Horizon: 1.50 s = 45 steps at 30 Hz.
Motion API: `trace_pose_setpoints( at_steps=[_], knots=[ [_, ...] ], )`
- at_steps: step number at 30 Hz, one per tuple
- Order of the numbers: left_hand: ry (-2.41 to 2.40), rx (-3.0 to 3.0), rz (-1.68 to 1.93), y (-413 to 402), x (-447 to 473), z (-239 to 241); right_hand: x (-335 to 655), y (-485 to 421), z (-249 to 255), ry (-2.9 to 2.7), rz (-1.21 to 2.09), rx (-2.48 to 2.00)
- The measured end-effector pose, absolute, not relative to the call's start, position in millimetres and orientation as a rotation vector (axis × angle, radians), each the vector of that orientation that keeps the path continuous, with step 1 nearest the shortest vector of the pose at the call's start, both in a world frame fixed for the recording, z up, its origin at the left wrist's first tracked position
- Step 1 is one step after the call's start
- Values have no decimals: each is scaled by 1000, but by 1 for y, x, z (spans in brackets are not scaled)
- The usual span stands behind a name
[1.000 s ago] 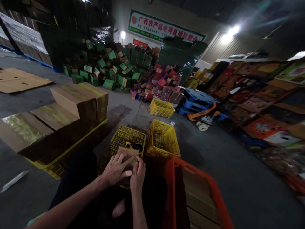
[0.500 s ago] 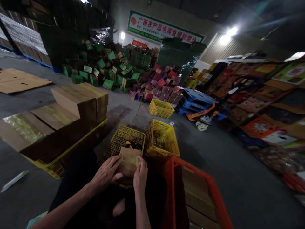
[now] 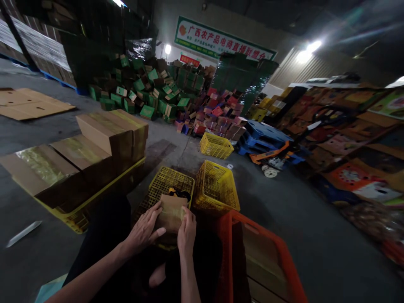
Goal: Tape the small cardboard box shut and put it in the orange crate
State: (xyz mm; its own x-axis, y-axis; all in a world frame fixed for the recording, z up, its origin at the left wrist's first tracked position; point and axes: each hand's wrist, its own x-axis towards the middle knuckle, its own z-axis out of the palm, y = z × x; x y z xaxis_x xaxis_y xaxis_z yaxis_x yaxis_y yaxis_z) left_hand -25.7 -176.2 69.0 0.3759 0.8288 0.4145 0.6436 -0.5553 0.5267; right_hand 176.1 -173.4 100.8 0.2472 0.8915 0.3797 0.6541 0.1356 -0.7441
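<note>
A small brown cardboard box (image 3: 172, 212) with tape across it rests between my hands, over an upturned-looking yellow crate (image 3: 170, 181). My left hand (image 3: 145, 227) lies along the box's left side, its fingertips on the upper edge and the thumb held apart. On the right side my right hand (image 3: 187, 229) grips the box edge with bent fingers. Just behind the box sits a yellow and black tape dispenser (image 3: 179, 193), partly hidden by it. The underside of the box is out of sight.
At left, taped cartons (image 3: 94, 141) fill a yellow crate. An orange crate (image 3: 268, 229) holding cartons stands at my right, beside an open yellow crate (image 3: 217, 185). Farther off are another yellow crate (image 3: 216, 145), a pallet jack (image 3: 271, 160) and heaped green boxes (image 3: 148, 90).
The camera view has shifted slightly, so the surroundings sit a little farther right and lower. Both hands stay on the box in nearly the same pose.
</note>
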Motion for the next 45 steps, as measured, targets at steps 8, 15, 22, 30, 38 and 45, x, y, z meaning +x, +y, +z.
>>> trace_pose_setpoints(
  at_steps=[8,15,22,30,38,45],
  knots=[
    [1223,2362,1028,-180,-18,72,175,-172,96,-1463,269,-1596],
    [1216,2505,943,-190,-17,80,176,-173,97,-1479,229,-1638],
    [1209,2575,879,-187,-9,93,176,-169,98,-1519,202,-1643],
    [1219,2510,884,-182,-7,105,177,-169,96,-1558,198,-1641],
    [1280,2543,816,-181,-2,107,176,-169,92,-1572,171,-1643],
    [1292,2555,864,-178,4,110,174,-164,92,-1569,234,-1578]
  ],
)
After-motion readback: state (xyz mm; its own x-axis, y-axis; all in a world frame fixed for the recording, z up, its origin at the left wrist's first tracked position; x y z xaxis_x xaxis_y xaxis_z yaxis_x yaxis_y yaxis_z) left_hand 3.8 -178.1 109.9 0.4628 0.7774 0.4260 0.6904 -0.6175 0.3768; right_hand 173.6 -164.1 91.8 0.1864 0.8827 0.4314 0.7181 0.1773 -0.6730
